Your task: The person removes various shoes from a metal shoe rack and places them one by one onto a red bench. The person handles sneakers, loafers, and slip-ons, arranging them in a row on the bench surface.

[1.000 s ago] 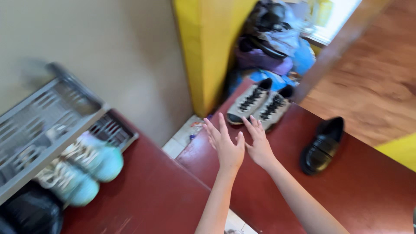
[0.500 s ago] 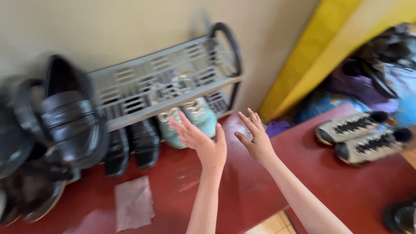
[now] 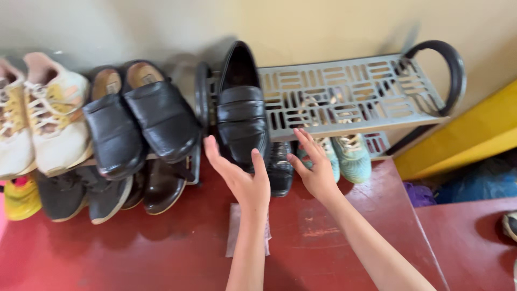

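A single black loafer (image 3: 240, 110) lies on the top shelf of a grey metal shoe rack (image 3: 366, 97), toe toward me. My left hand (image 3: 240, 175) is open with fingers apart, just in front of the loafer's toe, holding nothing. My right hand (image 3: 314, 164) is open too, hovering before the rack's front edge above a black shoe (image 3: 280, 170) and a pair of teal sneakers (image 3: 350, 156) on the lower level. Neither hand touches a shoe.
Left of the rack sit a pair of black slip-ons (image 3: 140, 118), cream sneakers (image 3: 40, 113), dark shoes (image 3: 107, 191) below and a yellow shoe (image 3: 20, 198). A paper scrap (image 3: 233, 237) lies on the red floor (image 3: 134, 253). A yellow panel (image 3: 463, 140) stands at right.
The view swung left from the grey sneakers on the red step to the shoe rack. Both open hands moved along and now sit close to the black loafer.
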